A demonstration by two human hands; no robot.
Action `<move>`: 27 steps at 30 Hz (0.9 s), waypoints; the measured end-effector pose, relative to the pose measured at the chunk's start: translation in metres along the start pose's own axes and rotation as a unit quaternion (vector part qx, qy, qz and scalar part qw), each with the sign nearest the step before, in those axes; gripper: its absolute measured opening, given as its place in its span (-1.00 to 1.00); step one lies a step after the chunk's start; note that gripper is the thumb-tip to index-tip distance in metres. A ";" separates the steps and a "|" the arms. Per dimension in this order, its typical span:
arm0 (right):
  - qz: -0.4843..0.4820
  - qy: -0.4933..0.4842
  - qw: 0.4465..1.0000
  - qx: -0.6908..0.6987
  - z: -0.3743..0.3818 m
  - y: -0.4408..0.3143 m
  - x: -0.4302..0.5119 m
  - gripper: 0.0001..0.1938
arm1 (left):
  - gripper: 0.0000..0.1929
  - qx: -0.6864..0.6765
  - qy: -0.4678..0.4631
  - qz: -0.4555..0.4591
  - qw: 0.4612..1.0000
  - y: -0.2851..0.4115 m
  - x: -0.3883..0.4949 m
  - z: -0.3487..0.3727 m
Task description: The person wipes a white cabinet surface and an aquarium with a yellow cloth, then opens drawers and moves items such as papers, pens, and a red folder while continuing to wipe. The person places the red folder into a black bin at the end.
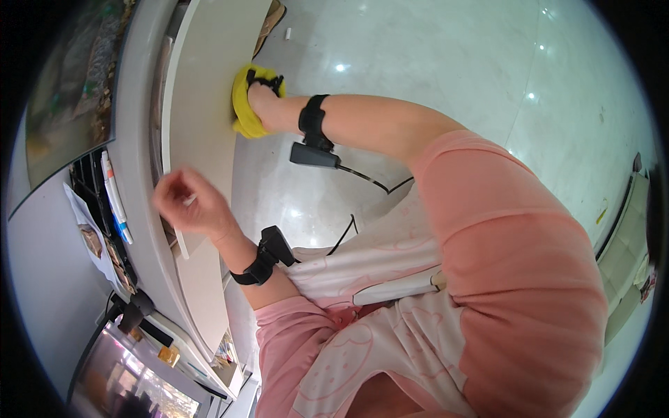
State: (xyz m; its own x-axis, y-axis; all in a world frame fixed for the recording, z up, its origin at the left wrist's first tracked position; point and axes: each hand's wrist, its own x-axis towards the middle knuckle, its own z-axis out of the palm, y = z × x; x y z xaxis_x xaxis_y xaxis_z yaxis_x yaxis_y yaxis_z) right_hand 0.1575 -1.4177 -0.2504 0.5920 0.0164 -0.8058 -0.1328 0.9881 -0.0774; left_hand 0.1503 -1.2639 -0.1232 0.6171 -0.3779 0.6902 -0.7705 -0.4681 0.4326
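Observation:
My right hand [265, 107] reaches out at the upper middle, gripping a bunched yellow cloth [251, 123] against the pale cabinet drawer front [209, 104]. A black piece shows at that hand's fingers; what it is cannot be made out. Nearer to me, my left hand [196, 206] is raised over the drawer's top edge, its fingers curled into a ring and blurred. A small whitish spot shows inside the curl, and I cannot tell if it is a held thing. Both forearms wear black straps with a boxy device [313, 155].
A screen [73, 89] stands on the grey-white cabinet top [138, 104], near marker pens [114, 188]. Another screen [130, 371] sits at lower left. On the glossy floor [418, 47] lie a tan shoe [269, 26] and a small white piece [288, 34]. A pale padded seat [624, 224] stands right.

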 end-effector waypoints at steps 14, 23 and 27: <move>-0.431 -0.035 0.895 -0.112 0.053 -0.075 -0.058 -0.64 | -0.67 -0.165 -0.067 -0.204 0.963 -0.009 -0.005 0.020; -0.509 -0.154 0.687 -0.496 0.016 0.056 -0.006 -0.63 | -0.62 -0.135 -0.042 -0.237 0.961 -0.021 -0.007 0.017; -0.530 -0.050 0.764 -0.364 0.048 -0.023 -0.025 -0.68 | -0.60 -0.174 0.007 -0.261 0.950 -0.023 -0.008 0.012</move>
State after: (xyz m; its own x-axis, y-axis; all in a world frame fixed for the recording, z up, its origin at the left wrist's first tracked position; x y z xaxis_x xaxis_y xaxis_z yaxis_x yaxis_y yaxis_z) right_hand 0.1838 -1.4340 -0.2002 0.7262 -0.6873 -0.0179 0.0780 0.1083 -0.9911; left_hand 0.1653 -1.2597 -0.1452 0.9288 -0.1558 0.3362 -0.3686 -0.2955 0.8814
